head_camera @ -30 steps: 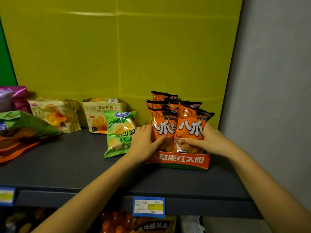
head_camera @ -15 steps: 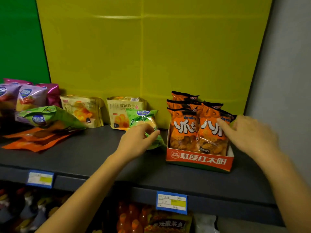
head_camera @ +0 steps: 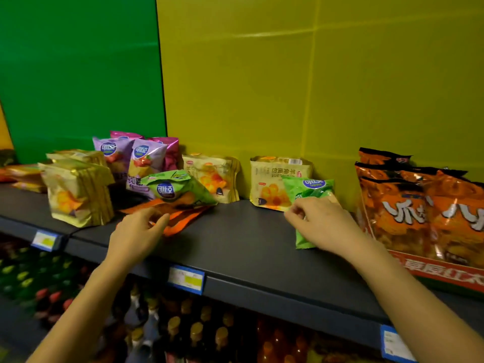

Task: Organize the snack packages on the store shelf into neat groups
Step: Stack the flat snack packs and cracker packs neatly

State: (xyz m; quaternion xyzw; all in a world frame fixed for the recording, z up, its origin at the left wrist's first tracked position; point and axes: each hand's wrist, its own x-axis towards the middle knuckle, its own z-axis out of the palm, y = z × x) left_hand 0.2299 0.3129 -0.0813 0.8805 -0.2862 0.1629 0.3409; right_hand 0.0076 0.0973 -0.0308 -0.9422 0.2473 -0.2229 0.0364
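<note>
Moved: your right hand (head_camera: 323, 222) has left the orange bags and crossed to the green chip bag (head_camera: 309, 203); your left hand (head_camera: 136, 233) has let go of that bag and swung over to the flat orange packets (head_camera: 180, 217)
Right hand: fingers pinched on the left edge of the green chip bag, which leans on the shelf (head_camera: 248, 247) against a yellow pastry pack (head_camera: 275, 180)
Left hand: fingers loosely curled, tips at the flat orange packets; you cannot tell whether it has hold of them
Second green bag (head_camera: 175, 187): lying tilted on top of those orange packets
Orange snack bags (head_camera: 419, 208): upright in a red tray (head_camera: 445, 275) at the far right
Purple bags (head_camera: 131, 158): standing at the back, left of another yellow pack (head_camera: 210, 176)
Yellow stack (head_camera: 76, 189): upright row near the left end
</note>
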